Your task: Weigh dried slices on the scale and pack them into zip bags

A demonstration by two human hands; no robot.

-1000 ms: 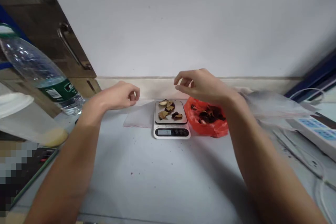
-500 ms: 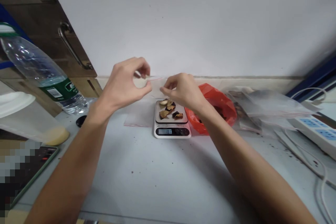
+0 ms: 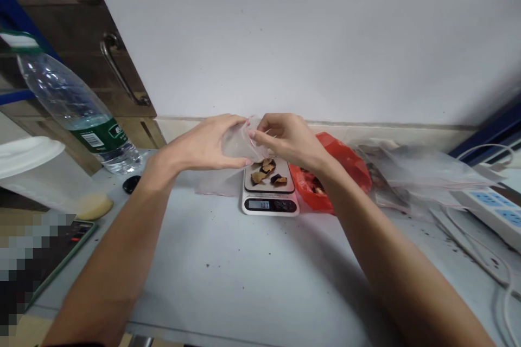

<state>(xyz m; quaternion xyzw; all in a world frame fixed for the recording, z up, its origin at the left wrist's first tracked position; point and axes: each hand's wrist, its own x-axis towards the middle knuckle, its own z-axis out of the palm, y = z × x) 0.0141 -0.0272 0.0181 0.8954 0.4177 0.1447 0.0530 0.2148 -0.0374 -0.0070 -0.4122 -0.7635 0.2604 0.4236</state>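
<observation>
A clear zip-lock bag (image 3: 240,143) with a pink seal line is held up between my hands, over the back left of a white kitchen scale (image 3: 249,195). My left hand (image 3: 205,143) wraps round the bag from the left, thumb below and fingers above. At the bag's mouth, my right hand (image 3: 283,135) pinches the edge. Several dried brown pieces (image 3: 266,169) with dark rims lie on the scale's plate, the rear ones partly behind the bag. The scale's display is lit and seems to read 107, with any decimal point unclear.
Right of the scale sits an open red plastic bag (image 3: 345,165) with dark pieces inside. Farther right are stacked clear bags (image 3: 423,165), a power strip (image 3: 494,203) and white cables. On the left stand a water bottle (image 3: 95,124), a lidded plastic cup (image 3: 40,173) and a phone (image 3: 83,233).
My left hand has closed in to the right round the bag. The bag's mouth now looks spread open between both hands. The pieces on the scale have not moved.
</observation>
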